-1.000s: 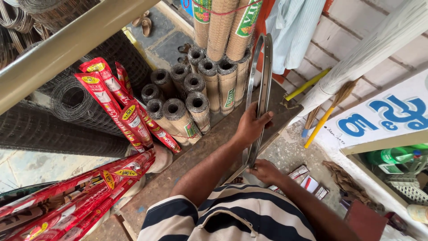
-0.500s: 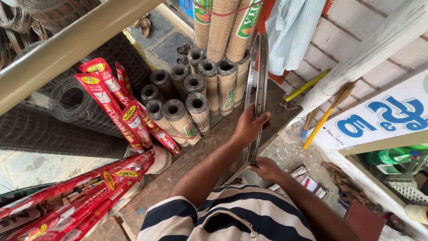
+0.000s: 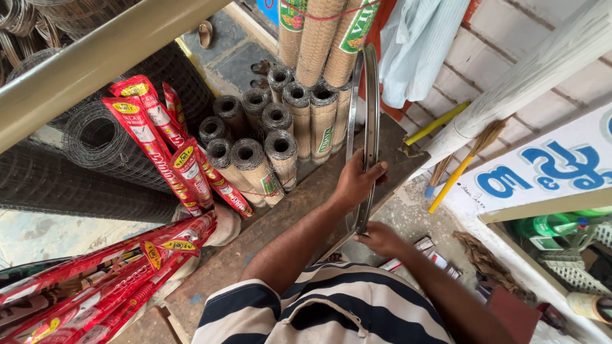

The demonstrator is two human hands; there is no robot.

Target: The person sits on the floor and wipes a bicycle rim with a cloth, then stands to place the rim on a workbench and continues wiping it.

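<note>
A shiny metal bicycle wheel rim (image 3: 371, 95) stands on edge in front of me, its top near the wire mesh rolls. My left hand (image 3: 356, 181) grips the rim's lower part from the left side, fingers wrapped over it. My right hand (image 3: 382, 239) holds the rim's bottom end just below. My striped shirt (image 3: 331, 315) fills the bottom of the view.
Upright rolls of wire mesh (image 3: 280, 137) stand behind the rim on a worn wooden bench (image 3: 287, 210). Red wrapped packages (image 3: 166, 153) lean at left beside dark mesh rolls (image 3: 95, 140). A brick wall (image 3: 510, 57), brooms with yellow handles (image 3: 456, 172) and a painted sign (image 3: 542, 172) are at right.
The rim has shifted slightly left and tilted more upright in both hands. My left hand has slid a little along it.
</note>
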